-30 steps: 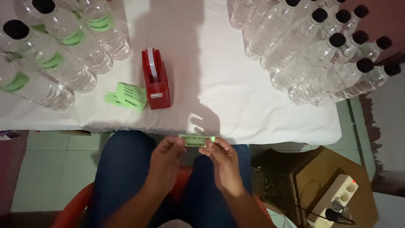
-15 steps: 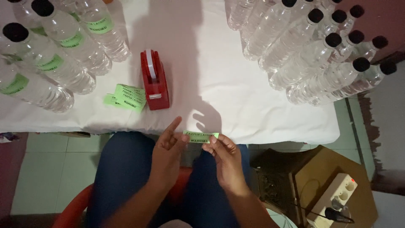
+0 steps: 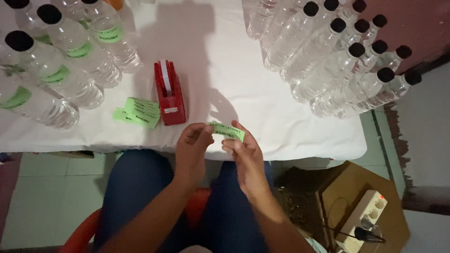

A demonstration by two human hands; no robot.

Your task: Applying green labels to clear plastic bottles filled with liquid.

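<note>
While both hands sat over the near edge of the white table [image 3: 290, 117], they held one green label [image 3: 226, 130] between them. Left hand [image 3: 193, 149]: fingers curled in, thumb and fingertips pinched on the label's left end. Right hand [image 3: 247, 157]: fingers narrow, partly folded, gripping the label's right end from below and behind, index finger laid along its edge. Label was roughly level, tilted slightly down to the right, print facing up, just above the tablecloth edge and in front of the red tape dispenser [image 3: 168, 93].

A small stack of green labels [image 3: 138, 113] lay on the cloth just left of the dispenser, touching or nearly touching it; couldn't tell which. Labelled clear bottles [image 3: 61, 70] with black caps stood at far left, unlabelled bottles [image 3: 333, 61] lay grouped at far right, well apart from the hands.

Hard to read: scene was dim, the fingertips' contact under the label was hidden by the label itself, so whether any tape was stuck to it couldn't be made out. Left bottle group was cut off by the frame's top and left edges, right group by the top. Forearms ran out of the bottom edge. Power strip [image 3: 363, 220] on a brown box at lower right, partly cropped.
</note>
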